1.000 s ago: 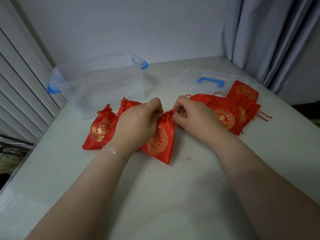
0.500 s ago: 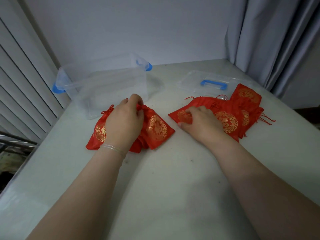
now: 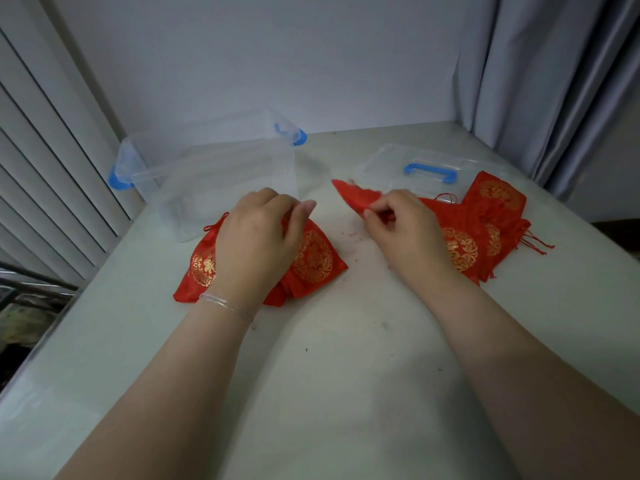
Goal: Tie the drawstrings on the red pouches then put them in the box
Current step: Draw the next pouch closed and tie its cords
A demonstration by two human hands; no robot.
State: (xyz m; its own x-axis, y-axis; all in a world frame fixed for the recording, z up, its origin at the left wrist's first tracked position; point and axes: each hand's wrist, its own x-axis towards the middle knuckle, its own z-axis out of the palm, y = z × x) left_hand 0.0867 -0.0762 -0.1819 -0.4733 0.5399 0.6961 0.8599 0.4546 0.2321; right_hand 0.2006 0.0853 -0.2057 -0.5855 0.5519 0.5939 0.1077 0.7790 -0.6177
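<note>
A: Biggest first, what is cut off or hidden?
B: The table (image 3: 329, 393) runs out of view at the bottom, and its left edge drops off beside the slatted blinds (image 3: 45, 174). The curtain (image 3: 554, 81) hides the far right corner.
A: The box?
B: The clear box (image 3: 214, 181) stands at the far left, open-topped; its walls are hard to trace against the pale surface. Its lid (image 3: 391, 168) lies flat well to the right, partly under the untied pouches (image 3: 485, 220).
A: And the near pile?
B: The tied pouches (image 3: 311, 261) lie just in front of the box, mostly covered by the left hand (image 3: 256, 244). That hand hovers or rests over them with fingers loosely bent; whether it grips anything I cannot tell.
A: The right hand?
B: The right hand (image 3: 405, 230) pinches a lifted pouch (image 3: 356, 199), raised off the table; its drawstrings are hidden behind the fingers.
A: Open room?
B: Bare table between the two piles and in front of both.
</note>
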